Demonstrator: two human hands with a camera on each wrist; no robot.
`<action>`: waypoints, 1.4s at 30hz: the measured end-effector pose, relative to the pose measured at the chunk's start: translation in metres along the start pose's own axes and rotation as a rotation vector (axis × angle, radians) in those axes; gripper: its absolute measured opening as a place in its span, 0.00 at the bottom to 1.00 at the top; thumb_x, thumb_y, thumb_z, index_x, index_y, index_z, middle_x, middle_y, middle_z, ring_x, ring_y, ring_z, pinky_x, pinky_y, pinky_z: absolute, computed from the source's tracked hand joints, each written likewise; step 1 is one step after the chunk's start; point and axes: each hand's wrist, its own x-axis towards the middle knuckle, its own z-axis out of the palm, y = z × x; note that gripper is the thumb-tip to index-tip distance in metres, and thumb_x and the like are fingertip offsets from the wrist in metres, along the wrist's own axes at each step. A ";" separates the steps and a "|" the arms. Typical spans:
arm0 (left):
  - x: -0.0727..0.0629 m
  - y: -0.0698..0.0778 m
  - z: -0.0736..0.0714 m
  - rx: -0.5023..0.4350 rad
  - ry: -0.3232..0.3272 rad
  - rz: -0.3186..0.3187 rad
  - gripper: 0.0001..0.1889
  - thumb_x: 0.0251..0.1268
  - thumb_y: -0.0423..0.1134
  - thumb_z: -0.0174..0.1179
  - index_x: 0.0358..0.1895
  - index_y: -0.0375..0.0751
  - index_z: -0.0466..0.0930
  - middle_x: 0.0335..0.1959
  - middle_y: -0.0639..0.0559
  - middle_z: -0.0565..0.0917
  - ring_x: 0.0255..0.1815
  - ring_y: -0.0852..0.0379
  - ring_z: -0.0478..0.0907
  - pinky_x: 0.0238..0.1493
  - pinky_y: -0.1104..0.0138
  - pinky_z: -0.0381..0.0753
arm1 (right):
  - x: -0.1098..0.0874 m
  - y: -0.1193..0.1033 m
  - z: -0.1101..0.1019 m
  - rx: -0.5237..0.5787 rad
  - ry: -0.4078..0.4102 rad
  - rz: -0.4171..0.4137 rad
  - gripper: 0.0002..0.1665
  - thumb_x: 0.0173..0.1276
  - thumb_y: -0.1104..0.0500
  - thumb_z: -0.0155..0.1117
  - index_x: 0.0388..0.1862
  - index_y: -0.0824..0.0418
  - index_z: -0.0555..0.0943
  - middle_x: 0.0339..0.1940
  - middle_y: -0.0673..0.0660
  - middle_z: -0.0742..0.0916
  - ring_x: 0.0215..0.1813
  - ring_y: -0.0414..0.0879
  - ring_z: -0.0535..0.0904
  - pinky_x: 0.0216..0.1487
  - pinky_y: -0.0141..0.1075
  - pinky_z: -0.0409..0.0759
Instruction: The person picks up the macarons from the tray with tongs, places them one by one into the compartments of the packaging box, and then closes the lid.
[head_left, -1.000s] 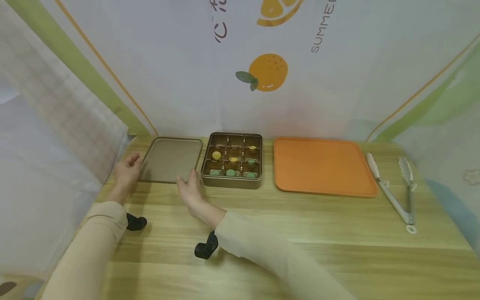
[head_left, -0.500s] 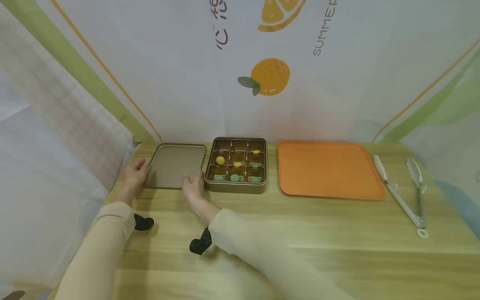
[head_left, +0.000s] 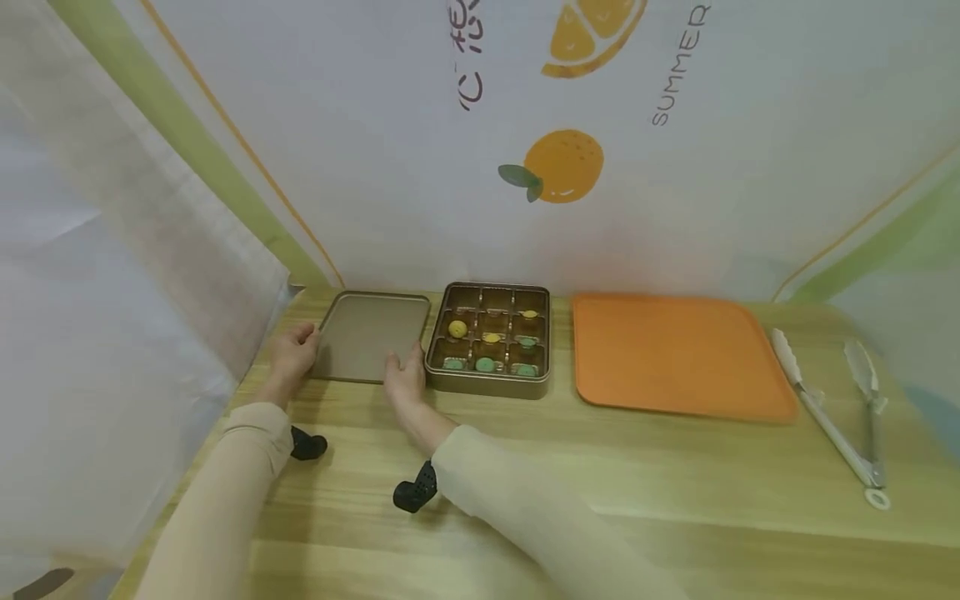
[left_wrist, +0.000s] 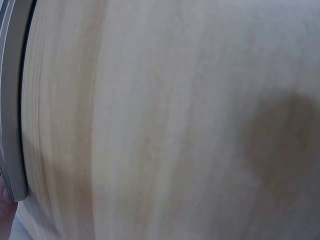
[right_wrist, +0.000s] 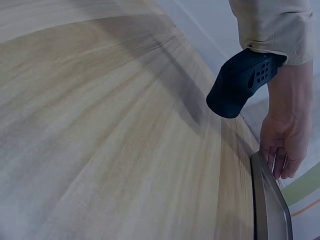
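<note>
One wooden table [head_left: 675,483] bears the lot. On it lies an orange tray [head_left: 682,354], with metal tongs [head_left: 832,430] just to its right, arms spread. Left of the tray stands a tin [head_left: 487,383] with nine compartments; just beside that, at the table's left end, is a flat rimmed lid [head_left: 367,337]. The left hand [head_left: 292,354] is at the lid's left side, fingers loosely extended. The right hand [head_left: 407,379] is at its near right corner, thumb and fingers apart; whether it grips there, I cannot tell. Each wrist wears a black camera [head_left: 416,489]. Inside the tin sit a round yellow piece [head_left: 457,329] and several green pieces [head_left: 486,365].
</note>
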 end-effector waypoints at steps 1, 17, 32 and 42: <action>0.001 0.000 0.004 -0.006 -0.014 0.000 0.27 0.75 0.37 0.37 0.70 0.24 0.49 0.71 0.30 0.55 0.72 0.39 0.54 0.71 0.54 0.59 | 0.001 0.001 -0.004 0.002 -0.002 0.005 0.36 0.75 0.57 0.46 0.75 0.65 0.48 0.76 0.63 0.56 0.75 0.57 0.51 0.75 0.48 0.51; -0.002 0.000 0.013 0.035 -0.019 -0.041 0.26 0.76 0.39 0.37 0.72 0.30 0.52 0.71 0.32 0.57 0.71 0.38 0.55 0.70 0.53 0.61 | 0.000 0.004 -0.012 -0.056 -0.008 0.013 0.36 0.75 0.55 0.45 0.75 0.66 0.48 0.75 0.64 0.57 0.75 0.58 0.51 0.75 0.48 0.51; -0.001 0.002 0.006 0.014 -0.019 -0.051 0.26 0.77 0.39 0.37 0.72 0.29 0.51 0.71 0.32 0.57 0.71 0.38 0.55 0.70 0.53 0.61 | 0.000 0.003 -0.009 -0.032 -0.040 0.010 0.37 0.75 0.54 0.46 0.75 0.65 0.47 0.76 0.64 0.55 0.75 0.59 0.50 0.75 0.50 0.51; 0.001 -0.003 -0.004 -0.078 -0.035 -0.083 0.29 0.76 0.44 0.40 0.73 0.31 0.49 0.72 0.33 0.56 0.67 0.42 0.63 0.66 0.58 0.68 | -0.003 -0.001 -0.006 -0.010 -0.094 0.006 0.38 0.75 0.52 0.45 0.76 0.65 0.45 0.77 0.63 0.52 0.76 0.58 0.46 0.75 0.50 0.48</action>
